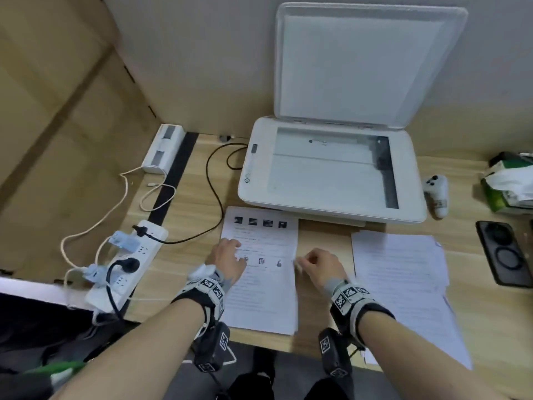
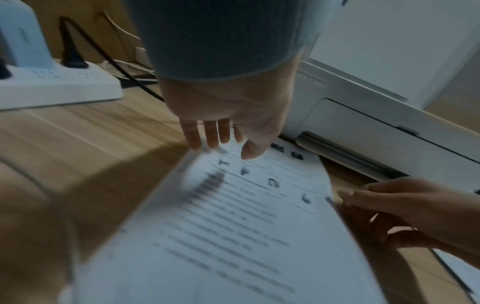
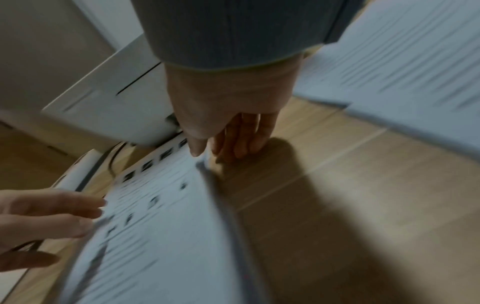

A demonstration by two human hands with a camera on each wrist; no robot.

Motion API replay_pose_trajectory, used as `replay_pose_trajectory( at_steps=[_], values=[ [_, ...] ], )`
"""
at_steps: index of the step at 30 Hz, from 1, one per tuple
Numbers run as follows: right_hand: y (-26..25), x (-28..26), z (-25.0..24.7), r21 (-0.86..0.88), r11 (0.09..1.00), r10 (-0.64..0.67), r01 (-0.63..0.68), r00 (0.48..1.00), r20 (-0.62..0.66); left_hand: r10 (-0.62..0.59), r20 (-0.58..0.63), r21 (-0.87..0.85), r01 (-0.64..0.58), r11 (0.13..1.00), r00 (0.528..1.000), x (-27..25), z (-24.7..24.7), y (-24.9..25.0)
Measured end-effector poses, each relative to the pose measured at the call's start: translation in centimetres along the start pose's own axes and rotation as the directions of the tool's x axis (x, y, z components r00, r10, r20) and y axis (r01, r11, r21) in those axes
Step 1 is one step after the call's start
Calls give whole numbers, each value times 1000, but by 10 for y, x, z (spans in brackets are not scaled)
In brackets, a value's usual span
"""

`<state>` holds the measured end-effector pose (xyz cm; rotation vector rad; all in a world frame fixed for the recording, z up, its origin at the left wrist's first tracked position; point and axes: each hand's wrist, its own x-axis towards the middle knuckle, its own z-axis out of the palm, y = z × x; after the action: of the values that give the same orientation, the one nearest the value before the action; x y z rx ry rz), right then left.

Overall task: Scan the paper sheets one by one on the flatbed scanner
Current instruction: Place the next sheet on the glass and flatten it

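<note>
Wood-grain desk (image 1: 323, 241) against a pale wall, seen from above. Far left: a white power strip (image 1: 127, 264) with a black plug and pale blue adapters, its cables looping toward the rear. Left of centre: the left hand (image 1: 227, 259), fingers straight and spread, pressing flat on the left part of the printed sheet (image 1: 259, 272), gripping nothing. This sheet is white, with a row of four small dark pictures along its far edge, a second row of small figures at mid-page and lines of text below; it lies flat on the desk just in front of the scanner, its far edge at the scanner's base. Right of it: the right hand (image 1: 320, 268), whose thumb and fingers pinch the sheet's right edge; wrist views are blurred, so whether one sheet or several is lifted cannot be told. Behind: the flatbed scanner (image 1: 331, 168), white, lid (image 1: 366, 64) raised upright, glass exposed. Right: a loose stack of papers (image 1: 403, 284), then a white controller (image 1: 437, 194), a dark phone (image 1: 503, 252) and a green-and-white packet (image 1: 507, 183).
</note>
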<state>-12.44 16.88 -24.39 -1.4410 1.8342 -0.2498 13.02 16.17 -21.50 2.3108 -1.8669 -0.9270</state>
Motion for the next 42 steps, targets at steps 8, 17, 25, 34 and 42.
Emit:
replay_pose_trajectory(
  at_steps=[8, 17, 25, 34, 42],
  values=[
    [-30, 2, 38, -59, 996, 61, -64, 997, -42, 143, 128, 54, -151, 987, 981, 5, -9, -64],
    [-19, -5, 30, -2, 990, 144, -144, 989, -30, 279, 204, 264, -327, 907, 938, 8, -19, -59],
    [-39, -35, 5, -78, 989, 118, -123, 991, -60, 217, 297, 374, -322, 870, 930, 15, -29, -41],
    [-65, -35, -66, -183, 983, -12, -10, 992, -123, 377, 22, 152, -376, 914, 926, 21, -85, 26],
    [-111, -17, -142, -323, 940, -147, 108, 984, -97, 598, -42, -93, -599, 795, 800, 45, -126, 98]
  ],
)
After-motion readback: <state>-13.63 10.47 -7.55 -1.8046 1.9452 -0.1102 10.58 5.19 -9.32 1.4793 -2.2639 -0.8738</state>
